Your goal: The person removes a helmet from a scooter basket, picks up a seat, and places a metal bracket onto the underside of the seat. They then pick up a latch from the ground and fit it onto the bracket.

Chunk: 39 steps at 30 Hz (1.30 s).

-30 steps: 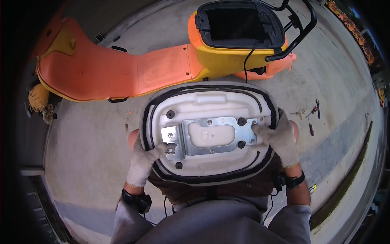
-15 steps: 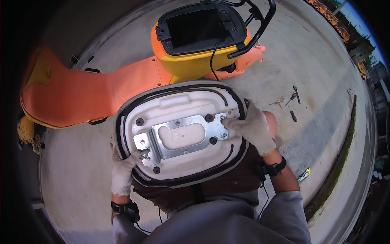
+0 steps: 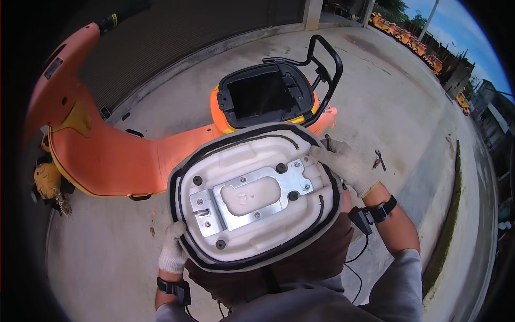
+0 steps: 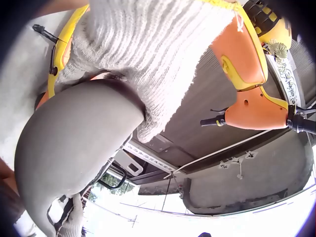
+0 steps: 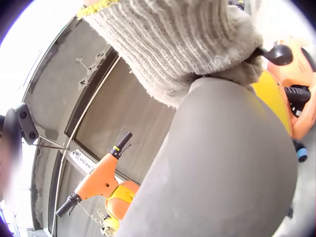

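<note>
An upturned seat (image 3: 279, 236) lies across the person's lap, its white underside with a silver metal plate (image 3: 257, 214) facing up. My gloved left hand (image 3: 173, 249) grips the seat's near left edge, thumb on the black rim. At the far right edge my gloved right hand (image 3: 348, 163) holds the seat, thumb over the white inner side. The seat's smooth grey outer cover (image 4: 74, 143) shows under the left hand (image 4: 143, 54) in the left wrist view. The right wrist view shows the same cover (image 5: 232, 158) below the right hand (image 5: 182, 44); some fingers are hidden.
Beyond the seat stands an orange and yellow scooter (image 3: 118, 166) with an open black compartment (image 3: 263, 96) and a black rear rail (image 3: 338, 70). Tools (image 3: 379, 160) lie on the concrete floor at the right. Cables hang from the wrist cameras.
The left hand has moved from the metal bracket to the seat's rim. The right thumb has left the plate's end. The seat is more tilted in view, and the head view has shifted upward.
</note>
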### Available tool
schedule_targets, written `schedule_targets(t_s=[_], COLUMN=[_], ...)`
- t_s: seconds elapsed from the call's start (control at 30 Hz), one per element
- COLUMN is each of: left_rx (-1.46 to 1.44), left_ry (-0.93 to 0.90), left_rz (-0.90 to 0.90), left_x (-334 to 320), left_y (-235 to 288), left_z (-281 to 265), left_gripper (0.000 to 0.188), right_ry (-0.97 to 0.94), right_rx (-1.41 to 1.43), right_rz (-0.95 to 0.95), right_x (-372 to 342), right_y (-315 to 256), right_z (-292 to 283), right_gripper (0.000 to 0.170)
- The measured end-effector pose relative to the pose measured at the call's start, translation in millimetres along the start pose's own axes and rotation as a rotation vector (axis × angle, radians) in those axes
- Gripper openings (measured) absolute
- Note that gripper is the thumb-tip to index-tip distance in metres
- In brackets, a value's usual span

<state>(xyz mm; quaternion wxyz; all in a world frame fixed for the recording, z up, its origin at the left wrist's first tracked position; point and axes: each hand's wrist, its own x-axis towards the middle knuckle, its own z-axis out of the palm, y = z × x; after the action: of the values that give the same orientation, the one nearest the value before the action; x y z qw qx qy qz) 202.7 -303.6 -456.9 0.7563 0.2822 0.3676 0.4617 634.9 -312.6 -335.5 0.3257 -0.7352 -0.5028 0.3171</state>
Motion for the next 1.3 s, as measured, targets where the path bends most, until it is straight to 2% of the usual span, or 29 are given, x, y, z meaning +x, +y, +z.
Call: schedule_targets(t_s=[0.03, 0.1, 0.17, 0.23, 0.3, 0.37, 0.43, 0.5, 0.57, 0.67, 0.7, 0.77, 0.8, 0.9, 0.97, 1.13, 1.2, 1.23, 1.3], left_rx=[0.015, -0.144, -0.258, -0.201, -0.204, -0.190, -0.147, -0.126, -0.115, -0.013, 0.020, 0.100, 0.816, 1.541, 1.280, 1.069, 1.045, 1.048, 1.078], left_ry=[0.011, -0.002, -0.031, -0.058, -0.071, -0.134, -0.029, 0.036, 0.036, 0.111, 0.193, 0.306, 0.302, 0.262, 0.164, 0.181, 0.193, 0.200, 0.208], left_rz=[0.014, 0.046, 0.055, 0.232, 0.223, 0.304, 0.343, 0.318, 0.267, 0.326, 0.346, 0.466, 0.884, 1.173, 1.089, 0.876, 0.797, 0.788, 0.811], left_x=[7, 23, 38, 53, 79, 114, 155, 178, 197, 192, 186, 179, 181, 174, 179, 175, 173, 174, 173], left_y=[2, 2, 4, 13, 28, 38, 40, 39, 40, 43, 50, 54, 50, 52, 58, 52, 52, 49, 40], left_z=[9, 31, 50, 81, 102, 119, 122, 121, 115, 111, 108, 106, 86, 76, 68, 95, 106, 109, 119], left_gripper=[0.068, 0.069, 0.069, 0.069, 0.070, 0.070, 0.062, 0.056, 0.051, 0.049, 0.049, 0.055, 0.060, 0.073, 0.069, 0.059, 0.059, 0.059, 0.060], right_ry=[-0.009, -0.029, 0.031, 0.318, 0.401, 0.325, 0.224, 0.180, 0.300, 0.271, 0.251, 0.150, 0.115, 0.078, 0.106, 0.119, 0.307, 0.309, 0.268], right_rx=[0.036, 0.100, 0.093, 0.188, 0.173, 0.184, 0.115, 0.003, -0.008, -0.070, -0.057, -0.247, -0.235, -0.212, -0.113, -0.211, -0.139, -0.138, -0.038], right_rz=[0.030, 0.084, 0.015, -0.082, -0.029, 0.351, 0.505, 0.510, 0.737, 1.040, 1.089, 1.141, 1.160, 1.253, 1.338, 1.287, 1.162, 1.164, 0.844], right_x=[9, 21, 37, 23, 19, -1, -15, -33, -73, -115, -134, -143, -147, -146, -144, -133, -119, -113, -100], right_y=[-12, -30, -5, 31, 85, 134, 221, 372, 413, 532, 533, 532, 538, 550, 547, 540, 523, 521, 517], right_z=[-12, -33, -52, -60, -67, -68, -59, -25, 12, 92, 101, 135, 148, 194, 209, 220, 207, 209, 212], right_gripper=[0.052, 0.051, 0.050, 0.047, 0.049, 0.051, 0.047, 0.036, 0.029, 0.031, 0.031, 0.034, 0.036, 0.036, 0.034, 0.036, 0.036, 0.036, 0.033])
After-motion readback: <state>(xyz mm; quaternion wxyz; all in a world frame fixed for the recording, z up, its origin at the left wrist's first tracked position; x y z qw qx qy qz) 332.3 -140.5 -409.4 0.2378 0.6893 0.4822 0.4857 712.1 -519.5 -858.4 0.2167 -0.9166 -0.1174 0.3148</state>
